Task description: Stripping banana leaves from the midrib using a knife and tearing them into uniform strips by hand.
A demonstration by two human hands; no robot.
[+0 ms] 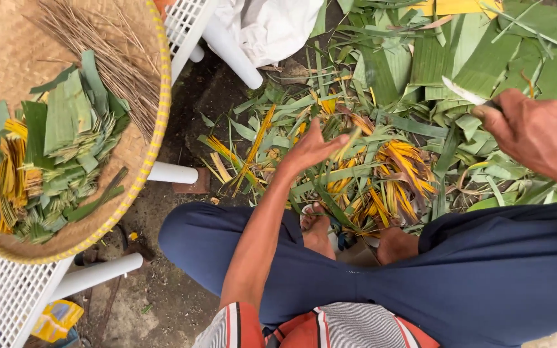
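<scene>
At far left a round woven tray [8, 58] with a yellow-trimmed rim rests on a white plastic lattice chair [1, 296]. It holds a heap of folded green and yellow leaf pieces [53, 148] and, toward its upper edge, a bundle of thin brown sticks [104, 51]. A yellow packet [56, 319] lies on the dark, dirty ground [162, 290] below the chair. Further right, the white legs of a 2nd chair [227, 45] stand beside a white sack [272, 26].

The left hand [311, 149] reaches forward over the knee of the blue trousers [485, 277], fingers pinched on a narrow leaf strip [348, 143] held just above the litter of green and yellow leaf trimmings [381, 180] that covers the ground and partly hides 2 bare feet [320, 235]. Broad banana leaves [485, 51] lie beyond, at top right. The right hand [539, 135] is clenched around a knife [465, 93], blade pointing up-left, well apart from the strip.
</scene>
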